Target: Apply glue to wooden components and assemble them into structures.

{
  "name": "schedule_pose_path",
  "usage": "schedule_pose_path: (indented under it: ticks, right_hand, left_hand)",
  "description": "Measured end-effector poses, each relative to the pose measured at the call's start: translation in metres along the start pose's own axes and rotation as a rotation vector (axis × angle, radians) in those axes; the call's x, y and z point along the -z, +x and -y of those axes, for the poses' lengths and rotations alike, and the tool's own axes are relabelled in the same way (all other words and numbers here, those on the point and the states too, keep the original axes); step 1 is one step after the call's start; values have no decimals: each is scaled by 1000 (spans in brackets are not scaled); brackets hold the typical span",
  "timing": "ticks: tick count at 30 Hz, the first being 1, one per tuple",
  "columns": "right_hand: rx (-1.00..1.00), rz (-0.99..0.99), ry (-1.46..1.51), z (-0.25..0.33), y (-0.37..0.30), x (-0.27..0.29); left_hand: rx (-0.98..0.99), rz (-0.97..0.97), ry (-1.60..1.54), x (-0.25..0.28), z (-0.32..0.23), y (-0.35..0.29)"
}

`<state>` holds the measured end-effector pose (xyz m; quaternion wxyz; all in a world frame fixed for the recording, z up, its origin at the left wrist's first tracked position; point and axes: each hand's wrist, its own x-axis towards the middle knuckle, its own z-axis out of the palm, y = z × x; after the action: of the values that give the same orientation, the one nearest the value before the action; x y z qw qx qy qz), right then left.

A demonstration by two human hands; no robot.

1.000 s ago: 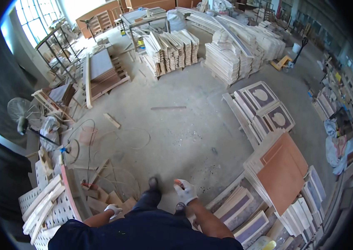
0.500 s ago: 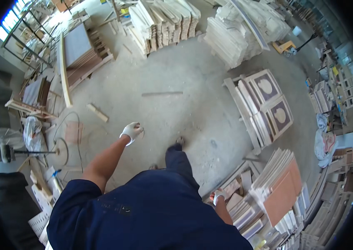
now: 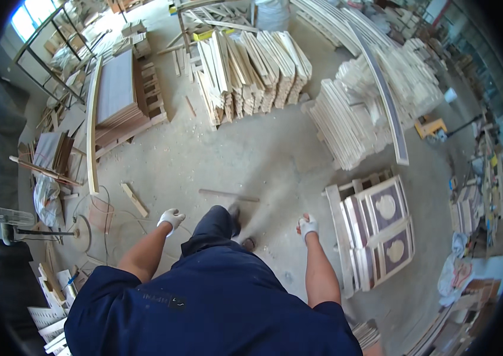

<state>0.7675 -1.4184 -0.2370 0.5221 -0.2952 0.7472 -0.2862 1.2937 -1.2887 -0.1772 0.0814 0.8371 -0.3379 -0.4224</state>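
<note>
Both hands are gloved in white and hold nothing: the left hand [image 3: 171,218] hangs at about 8 o'clock from the picture's centre with fingers loosely curled, and the right hand [image 3: 307,226] at about 5 o'clock is closed to a loose fist; how tightly cannot be told at this size. Between them the person's dark blue shirt [image 3: 216,302] fills the 6 o'clock edge, with one trouser leg and a shoe [image 3: 234,210] set forward on the dusty concrete floor [image 3: 251,154]. By size, the largest item is the stack of pale timber boards [image 3: 254,71] at 12 o'clock, standing on edge in rows. Next, at 2 o'clock, lies a second heap of pale mouldings [image 3: 370,113], with a long curved grey strip [image 3: 385,95] laid across it. At 10 o'clock a pallet carries flat brown panels [image 3: 115,95], and a long pale plank [image 3: 92,130] leans along its left side. At 4 o'clock, just beside the right hand, stands a pallet of framed door panels [image 3: 382,225] with oval centre reliefs. Smaller items follow: a floor fan [image 3: 8,216] at 9 o'clock, a thin wooden lath [image 3: 228,195] lying on the floor just ahead of the shoe, and a short offcut [image 3: 134,199] near the left hand, apart from it.
</note>
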Motion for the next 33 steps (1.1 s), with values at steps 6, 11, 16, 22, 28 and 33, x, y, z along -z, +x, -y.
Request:
schedule_pose_path:
  ticks: [6, 11, 16, 22, 28, 33]
  right_hand:
    - [79, 73, -25, 142, 124, -64]
    - [67, 126, -275, 197, 230, -89]
    - [66, 14, -489, 260, 289, -79]
    - [119, 9, -688, 399, 462, -129]
    - [209, 32, -899, 552, 702, -228]
    - [290, 18, -1003, 690, 807, -352]
  left_hand:
    - [33, -71, -81, 11, -126, 154]
    - [-6, -67, 6, 56, -248, 343]
    - [-67, -82, -178, 103, -412, 436]
    - [11, -271, -206, 148, -521, 500]
    - [44, -368, -252, 151, -580, 567]
    - [285, -527, -66, 148, -582, 612]
